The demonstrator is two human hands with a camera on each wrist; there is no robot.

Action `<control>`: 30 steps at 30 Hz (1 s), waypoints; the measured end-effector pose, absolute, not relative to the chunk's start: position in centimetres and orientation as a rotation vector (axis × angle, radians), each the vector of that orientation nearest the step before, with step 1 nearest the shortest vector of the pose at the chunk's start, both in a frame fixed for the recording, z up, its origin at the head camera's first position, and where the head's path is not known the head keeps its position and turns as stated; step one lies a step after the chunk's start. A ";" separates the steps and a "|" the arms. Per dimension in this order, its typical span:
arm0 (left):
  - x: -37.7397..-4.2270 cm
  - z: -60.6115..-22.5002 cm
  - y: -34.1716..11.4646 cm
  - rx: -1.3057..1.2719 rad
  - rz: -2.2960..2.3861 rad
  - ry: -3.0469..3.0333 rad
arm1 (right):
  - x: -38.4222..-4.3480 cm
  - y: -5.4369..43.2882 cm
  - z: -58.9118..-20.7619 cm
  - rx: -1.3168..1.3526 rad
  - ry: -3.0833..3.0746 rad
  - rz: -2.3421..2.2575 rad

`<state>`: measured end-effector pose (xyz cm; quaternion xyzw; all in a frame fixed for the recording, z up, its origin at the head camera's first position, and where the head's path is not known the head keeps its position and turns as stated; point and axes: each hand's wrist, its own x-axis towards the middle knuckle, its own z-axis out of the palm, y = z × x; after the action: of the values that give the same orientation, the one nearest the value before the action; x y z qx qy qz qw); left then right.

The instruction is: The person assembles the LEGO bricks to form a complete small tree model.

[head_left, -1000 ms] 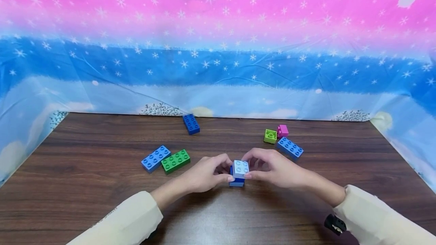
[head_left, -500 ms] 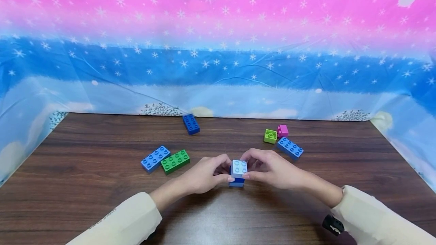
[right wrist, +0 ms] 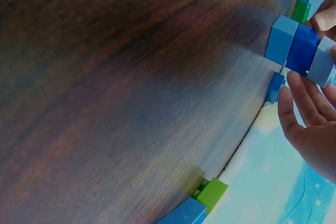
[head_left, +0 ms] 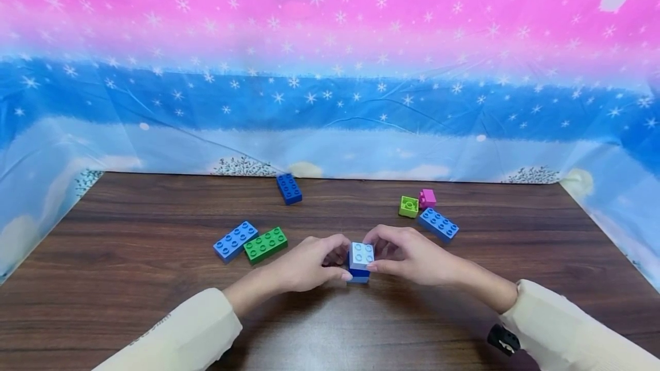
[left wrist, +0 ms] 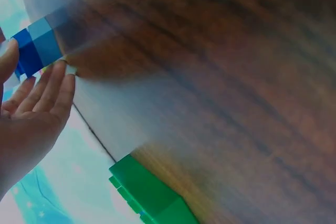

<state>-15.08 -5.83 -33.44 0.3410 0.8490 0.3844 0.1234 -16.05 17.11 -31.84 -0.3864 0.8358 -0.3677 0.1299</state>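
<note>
A small upright stack of toy building bricks stands on the table between the hands. Its top is a pale blue four-stud brick (head_left: 362,255), above a dark blue brick (right wrist: 302,49) and a medium blue brick (right wrist: 282,40) at the bottom. My right hand (head_left: 412,255) pinches the pale brick between thumb and fingers from the right. From the left, my left hand (head_left: 314,263) holds the dark blue brick, thumb at its near side and fingers (left wrist: 48,90) reaching behind. Whether the pale brick is fully pressed down cannot be made out.
Left of the stack lie a blue brick (head_left: 235,241) and a green brick (head_left: 266,245), touching. A dark blue brick (head_left: 290,189) sits near the back cloth (head_left: 361,153). At right are lime (head_left: 409,206), pink (head_left: 427,198) and blue (head_left: 439,224) bricks.
The pale brick has shifted slightly left with the right hand and now sits squarely over the stack. The left thumb has slid a little lower and to the left.
</note>
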 end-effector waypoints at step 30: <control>-14.7 -32.4 -5.8 1.001 1.253 2.502 | -16.1 17.2 -31.7 -1.130 2.426 -1.062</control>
<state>-14.74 -5.78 -32.38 0.3358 0.8388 0.4201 0.0849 -16.10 17.22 -31.72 -0.3890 0.8353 -0.3658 0.1308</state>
